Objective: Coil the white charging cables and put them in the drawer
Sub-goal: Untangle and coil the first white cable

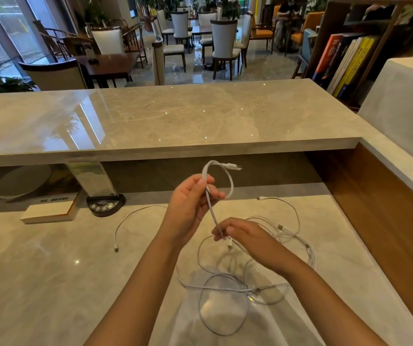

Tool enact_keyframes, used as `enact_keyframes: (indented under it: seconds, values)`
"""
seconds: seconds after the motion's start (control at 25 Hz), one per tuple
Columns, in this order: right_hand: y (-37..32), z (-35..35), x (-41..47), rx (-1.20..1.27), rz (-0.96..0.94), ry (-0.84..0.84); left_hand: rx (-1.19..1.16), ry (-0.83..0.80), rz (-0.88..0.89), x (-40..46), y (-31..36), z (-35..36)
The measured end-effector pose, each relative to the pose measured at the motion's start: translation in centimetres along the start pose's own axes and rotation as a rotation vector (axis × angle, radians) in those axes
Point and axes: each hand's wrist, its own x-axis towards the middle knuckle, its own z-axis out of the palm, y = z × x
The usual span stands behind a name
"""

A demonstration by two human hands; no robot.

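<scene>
Left hand (192, 201): fingers curled round the white cable (219, 181), holding 1 finished loop up so it keeps its shape.
Right hand (241, 232): pinches the same cable lower down, feeding slack.
Other cables (287, 236): tangled loose on the marble desk (50, 270).
Drawer: not visible.

Left hand (190, 203) and right hand (244, 233) pinch one looped white cable (230, 182) (above the desk (50, 270)).

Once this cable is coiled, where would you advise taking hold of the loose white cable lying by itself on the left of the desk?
Pinch the loose white cable near its plug end, coming from above with the left hand. It lies flat, apart from the tangled pile, with that end nearest you.
</scene>
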Motion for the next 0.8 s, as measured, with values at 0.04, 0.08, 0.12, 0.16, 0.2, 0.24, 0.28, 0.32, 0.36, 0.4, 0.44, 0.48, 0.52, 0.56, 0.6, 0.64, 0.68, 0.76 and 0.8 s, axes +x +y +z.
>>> enact_keyframes:
  seconds: [0.04,0.08,0.12,0.16,0.2,0.24,0.28,0.32,0.36,0.4,0.44,0.48,0.52,0.56,0.6,0.64,0.68,0.76,0.8]
  values:
    - [0.4,0.3,-0.1,-0.088,-0.004,-0.012,0.038,0.02,0.031,0.3,0.2,-0.4]
    - [0.7,0.2,-0.2,-0.158,0.003,-0.025,0.066,0.036,0.045,0.6,0.4,-0.8]
    - [1.1,-0.2,-0.4,-0.199,0.012,-0.05,0.091,0.046,0.044,0.8,0.5,-1.2]
    - [1.3,-0.7,-0.6,-0.22,0.024,-0.084,0.116,0.052,0.032,0.9,0.5,-1.7]
    - [1.5,-1.4,-0.8,-0.232,0.049,-0.117,0.124,0.053,0.019,0.9,0.5,-2.1]
    - [1.6,-2.1,-1.0,-0.232,0.082,-0.151,0.105,0.051,0.01,0.8,0.4,-2.4]
    - [1.7,-3.0,-1.1,-0.229,0.119,-0.184,0.053,0.049,0.009,0.7,0.5,-2.6]
    - [1.8,-4.0,-1.2,-0.22,0.158,-0.22,-0.029,0.05,0.014,0.7,0.7,-2.8]
    - [1.9,-4.9,-1.3,-0.206,0.198,-0.251,-0.122,0.054,0.026,0.7,0.9,-2.9]
    - [2.0,-5.9,-1.4,-0.191,0.238,-0.262,-0.202,0.061,0.044,0.7,1.2,-3.2]
    - [2.0,-6.9,-1.5,-0.173,0.275,-0.247,-0.251,0.07,0.06,0.8,1.5,-3.4]
    - [2.0,-7.9,-1.5,-0.145,0.307,-0.209,-0.264,0.077,0.065,0.9,1.6,-3.7]
    - [1.8,-9.0,-1.5,-0.094,0.324,-0.154,-0.257,0.076,0.057,0.8,1.7,-3.8]
    - [1.6,-10.1,-1.3,-0.014,0.322,-0.087,-0.245,0.07,0.042,0.7,1.7,-3.9]
    - [1.4,-11.1,-1.1,0.086,0.305,-0.01,-0.236,0.055,0.021,0.5,1.6,-4.0]
    - [1.2,-12.0,-0.8,0.169,0.287,0.064,-0.222,0.033,-0.002,0.3,1.4,-4.0]
    - [0.9,-12.7,-0.4,0.201,0.28,0.124,-0.203,0.009,-0.025,0.1,1.1,-3.9]
    - [0.3,-13.2,0.7,0.147,0.304,0.194,-0.121,-0.026,-0.063,-0.3,0.6,-3.7]
    - [-0.1,-13.1,1.3,0.114,0.323,0.226,-0.052,-0.035,-0.082,-0.5,0.4,-3.6]
